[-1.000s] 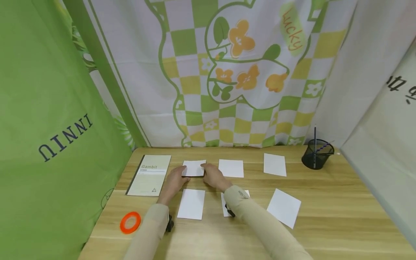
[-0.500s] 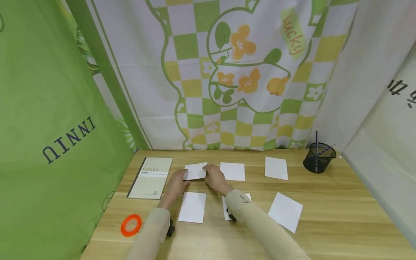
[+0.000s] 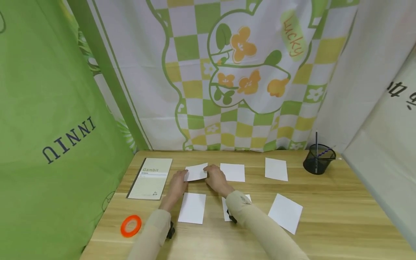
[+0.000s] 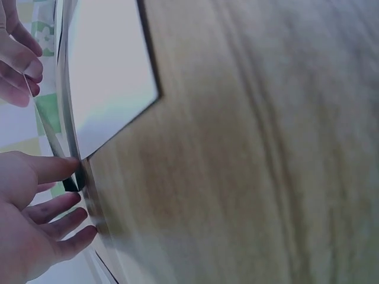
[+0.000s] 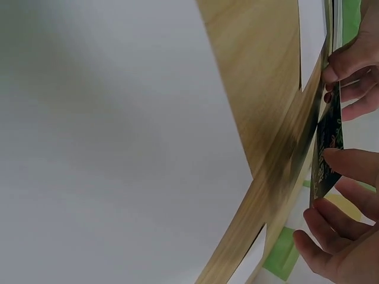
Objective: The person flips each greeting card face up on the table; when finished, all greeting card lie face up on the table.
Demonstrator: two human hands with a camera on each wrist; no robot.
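Note:
A white-topped card (image 3: 196, 172) is held just above the table between both hands, slightly tilted. Its dark underside with light printed lettering shows as a card face (image 5: 329, 139) in the right wrist view. My left hand (image 3: 177, 185) pinches the card's left end, thumb at the near side. At the opposite end, my right hand (image 3: 217, 179) pinches it between thumb and fingers. Below the hands lies a white card (image 3: 192, 208); another white card (image 3: 232, 172) is close to the right hand. My right sleeve partly covers a further card (image 3: 226, 213).
Two more white cards lie on the right, an upper card (image 3: 276, 169) and a lower, turned card (image 3: 286, 213). A notebook (image 3: 151, 178) and an orange tape roll (image 3: 131, 226) are on the left. A black mesh pen holder (image 3: 318, 159) stands at the back right of the wooden table (image 3: 341, 224).
The held card has tilted, its right end now higher than its left. Both hands keep their hold at its ends. The head view has shifted slightly, and the other cards lie as before.

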